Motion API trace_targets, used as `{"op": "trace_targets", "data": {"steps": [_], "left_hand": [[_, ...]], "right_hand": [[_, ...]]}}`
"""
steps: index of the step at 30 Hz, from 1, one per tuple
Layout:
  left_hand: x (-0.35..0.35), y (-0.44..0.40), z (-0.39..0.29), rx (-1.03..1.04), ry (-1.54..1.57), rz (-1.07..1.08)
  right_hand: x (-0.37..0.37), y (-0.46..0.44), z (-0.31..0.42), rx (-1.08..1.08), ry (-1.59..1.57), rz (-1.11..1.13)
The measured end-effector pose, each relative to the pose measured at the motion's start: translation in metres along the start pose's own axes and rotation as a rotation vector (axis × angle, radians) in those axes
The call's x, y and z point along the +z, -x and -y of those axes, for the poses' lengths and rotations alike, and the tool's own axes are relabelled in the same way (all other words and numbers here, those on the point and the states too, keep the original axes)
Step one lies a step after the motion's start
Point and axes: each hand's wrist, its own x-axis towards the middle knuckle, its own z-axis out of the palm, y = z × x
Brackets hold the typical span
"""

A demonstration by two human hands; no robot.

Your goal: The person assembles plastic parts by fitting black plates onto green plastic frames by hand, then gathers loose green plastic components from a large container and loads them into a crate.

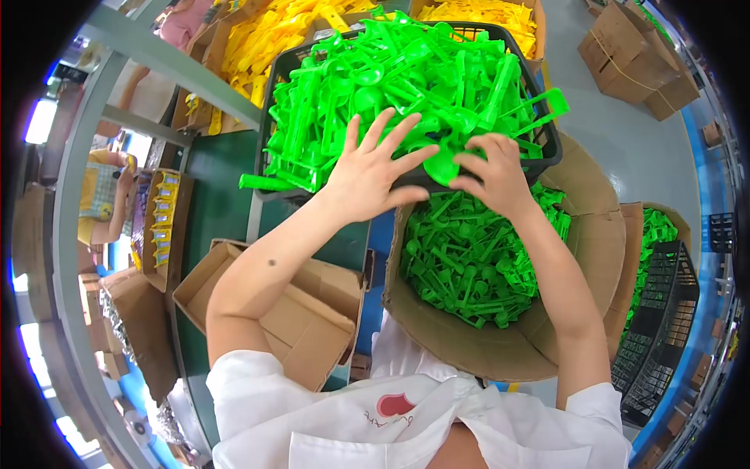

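Note:
A black plastic crate point(551, 139) is heaped with bright green plastic pieces point(406, 59), long-stemmed, several with round, spoon-like ends. My left hand point(371, 168) lies over the front of the heap, its fingers spread wide and nothing gripped. Just to the right, my right hand point(498, 173) has its fingers curled, with fingertips and thumb at the edge of a green plastic piece with a round end point(442, 166). The rest of that piece is partly hidden among the others. Under my right forearm stands a large round-sided cardboard box point(590, 266) holding more green pieces point(476, 270).
Cardboard boxes with yellow plastic parts point(273, 39) are behind the crate. An open cardboard box point(312, 332) sits by my left elbow on the green table point(223, 160). A metal frame post point(82, 195) rises at left, a person's arm point(117, 203) beyond it. Another black crate point(656, 320) stands at right.

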Motion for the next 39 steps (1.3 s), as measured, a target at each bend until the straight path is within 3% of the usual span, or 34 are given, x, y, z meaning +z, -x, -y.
{"op": "trace_targets", "data": {"steps": [3, 5, 6, 8, 11, 13, 15, 17, 20, 23, 26, 30, 32, 34, 36, 37, 39], "left_hand": [[0.030, 0.008, 0.041, -0.025, -0.216, 0.034], [0.051, 0.022, 0.068, -0.206, -0.103, 0.076], [0.052, 0.026, 0.070, -0.227, -0.016, 0.090], [0.037, 0.026, 0.044, -0.052, -0.084, -0.086], [0.021, 0.017, -0.031, 0.047, 0.078, -0.330], [0.044, 0.010, -0.091, 0.056, 0.348, -0.368], [0.094, 0.008, -0.153, -0.002, 0.613, -0.156], [0.167, 0.009, -0.197, -0.159, 0.771, 0.170], [0.289, 0.020, -0.202, -0.252, 0.553, 0.249], [0.361, -0.005, -0.181, -0.286, 0.388, 0.278], [0.427, -0.041, -0.157, -0.256, 0.269, 0.282], [0.468, -0.106, -0.147, -0.371, 0.300, 0.327], [0.492, -0.136, -0.144, -0.368, 0.269, 0.249], [0.517, -0.164, -0.143, -0.635, 0.433, 0.346], [0.536, -0.182, -0.146, -1.000, 0.632, 0.489], [0.533, -0.183, -0.154, -0.974, 0.643, 0.569], [0.533, -0.176, -0.169, -0.840, 0.597, 0.609]], "right_hand": [[0.034, -0.027, 0.002, 0.203, 0.025, -0.101], [0.041, -0.032, 0.004, 0.308, -0.014, -0.120], [0.043, -0.027, -0.005, 0.239, -0.185, -0.118], [0.017, -0.005, -0.009, -0.019, -0.243, -0.229], [-0.039, 0.071, -0.018, 0.047, -0.226, -0.386], [-0.047, 0.160, -0.037, 0.526, -0.263, -0.278], [-0.019, 0.268, -0.073, 1.055, -0.280, -0.049], [0.020, 0.399, -0.105, 1.210, -0.099, 0.142], [0.042, 0.481, -0.122, 1.385, 0.105, 0.234], [0.077, 0.552, -0.176, 1.759, -0.018, 0.336], [0.100, 0.583, -0.198, 2.165, -0.638, -0.049], [0.117, 0.577, -0.212, 2.229, -0.651, -0.035], [0.137, 0.593, -0.219, 2.086, -0.677, -0.157], [0.142, 0.586, -0.233, 2.224, -0.768, -0.144], [0.129, 0.563, -0.229, 2.163, -1.207, -0.356], [0.126, 0.546, -0.223, 2.102, -1.418, -0.469], [0.139, 0.516, -0.214, 2.079, -1.279, -0.270]]}}
